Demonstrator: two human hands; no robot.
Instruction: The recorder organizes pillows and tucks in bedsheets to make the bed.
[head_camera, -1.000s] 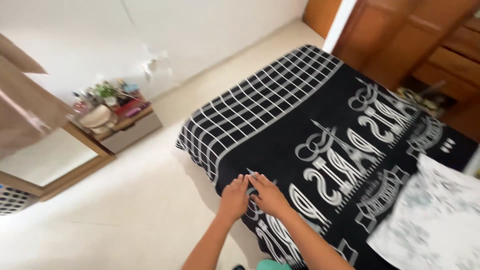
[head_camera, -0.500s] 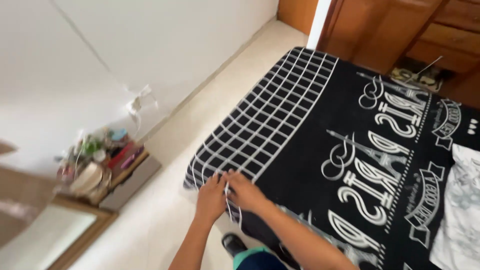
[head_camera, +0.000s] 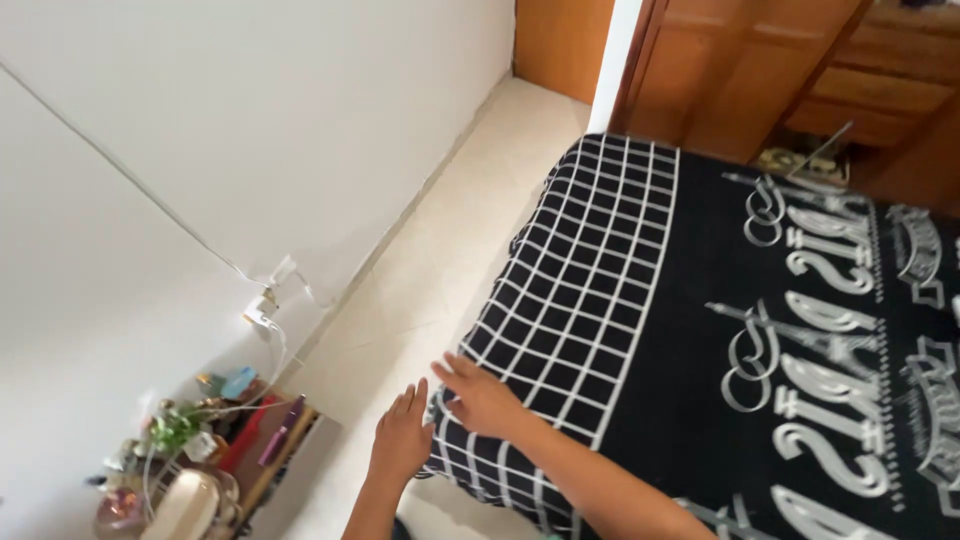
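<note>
A black bedspread (head_camera: 760, 330) with a white grid border and pale lettering is covering the bed, spreading away to the right of and beyond both hands. A white wall (head_camera: 200, 150) is rising to the left of the hands, and a strip of cream floor (head_camera: 420, 280) is running between it and the bed. Wooden doors and drawers (head_camera: 800, 70) are standing well beyond the hands, past the bed's far end. Down to the left of the left hand, a low wooden shelf (head_camera: 215, 455) is carrying small bottles and clutter, with a white cable (head_camera: 270, 315) hanging from the wall above it. The right hand (head_camera: 483, 397) is lying flat on the gridded corner, fingers spread, gripping nothing. The left hand (head_camera: 402, 437) is resting open, fingers together, against the corner's hanging edge, just beside the right.
</note>
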